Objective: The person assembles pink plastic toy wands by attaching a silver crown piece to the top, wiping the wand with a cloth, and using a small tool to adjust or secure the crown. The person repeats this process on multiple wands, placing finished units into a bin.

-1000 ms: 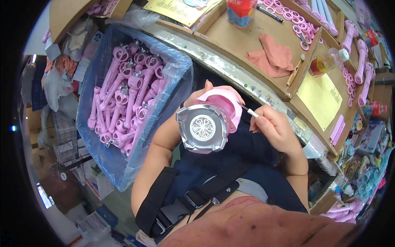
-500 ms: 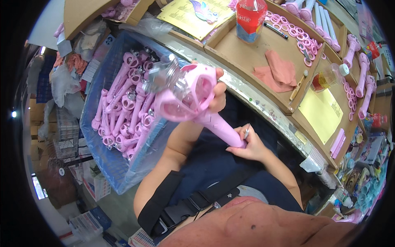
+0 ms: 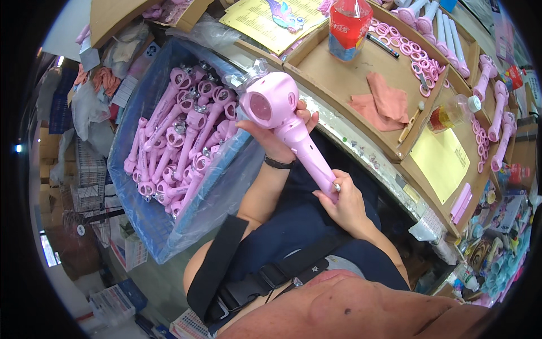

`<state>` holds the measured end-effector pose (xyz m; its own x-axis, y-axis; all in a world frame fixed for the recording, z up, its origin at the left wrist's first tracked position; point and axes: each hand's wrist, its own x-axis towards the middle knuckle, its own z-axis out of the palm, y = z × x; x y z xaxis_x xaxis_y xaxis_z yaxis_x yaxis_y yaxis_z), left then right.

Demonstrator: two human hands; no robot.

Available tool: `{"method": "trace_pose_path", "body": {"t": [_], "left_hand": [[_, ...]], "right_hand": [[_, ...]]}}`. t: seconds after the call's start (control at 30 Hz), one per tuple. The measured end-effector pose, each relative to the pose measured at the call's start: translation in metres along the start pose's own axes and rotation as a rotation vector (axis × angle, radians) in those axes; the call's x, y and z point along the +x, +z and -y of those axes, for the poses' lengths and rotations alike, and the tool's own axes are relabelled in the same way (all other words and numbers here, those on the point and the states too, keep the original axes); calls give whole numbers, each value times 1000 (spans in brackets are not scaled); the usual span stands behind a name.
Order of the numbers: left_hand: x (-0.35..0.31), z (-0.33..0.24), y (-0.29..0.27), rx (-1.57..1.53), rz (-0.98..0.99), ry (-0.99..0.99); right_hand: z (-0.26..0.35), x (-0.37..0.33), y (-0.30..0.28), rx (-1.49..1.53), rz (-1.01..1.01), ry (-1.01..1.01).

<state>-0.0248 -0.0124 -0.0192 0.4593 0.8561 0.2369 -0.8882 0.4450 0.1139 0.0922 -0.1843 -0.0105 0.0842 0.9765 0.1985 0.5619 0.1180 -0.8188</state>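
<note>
A pink toy wand (image 3: 307, 155) is held tilted in front of my body, its hollow round head up and to the left. A clear, gem-like piece (image 3: 252, 73) tops the head. My left hand (image 3: 275, 144) cradles the wand from behind at its neck, with the thumb stretched out to the left and the fingertips showing on the right. Around the lower end of the handle, my right hand (image 3: 345, 206) is closed. Beside my left arm, a crate lined with blue plastic (image 3: 169, 240) holds many similar pink wands (image 3: 169, 135).
Cardboard trays (image 3: 316, 73) on the workbench to the right hold pink rings (image 3: 415, 51), orange cloths (image 3: 381, 104), a marker (image 3: 383, 45) and a brush (image 3: 411, 123). A red-labelled bottle (image 3: 349, 28) and a clear bottle (image 3: 451, 113) stand there. Yellow sheets (image 3: 440, 164) lie about.
The wand has turned about its length and its head has shifted slightly right and up. My left hand has moved lower, its palm and thumb now showing. My right hand keeps its grip.
</note>
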Motion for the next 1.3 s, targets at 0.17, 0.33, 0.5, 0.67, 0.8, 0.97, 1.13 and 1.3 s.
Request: {"method": "trace_pose_path", "body": {"t": [0.17, 0.33, 0.5, 0.67, 0.8, 0.97, 1.13, 1.3], "left_hand": [[5, 0, 8, -97, 194, -42], [6, -1, -3, -329, 156, -185], [5, -2, -13, -239, 197, -185], [6, 0, 0, -210, 199, -191], [12, -2, 17, 200, 20, -127], [14, 4, 37, 526, -182, -60], [13, 6, 45, 533, -32, -75], [11, 5, 47, 548, -79, -53]], "right_hand": [[1, 3, -1, 34, -47, -58], [4, 5, -4, 30, -6, -145], [4, 2, -2, 27, 17, -110], [2, 6, 3, 355, 67, -14], [1, 26, -10, 386, 22, 192], [14, 68, -45, -115, -283, -124], [41, 97, -61, -282, -406, -407], [56, 106, -61, -381, -472, -520]]}}
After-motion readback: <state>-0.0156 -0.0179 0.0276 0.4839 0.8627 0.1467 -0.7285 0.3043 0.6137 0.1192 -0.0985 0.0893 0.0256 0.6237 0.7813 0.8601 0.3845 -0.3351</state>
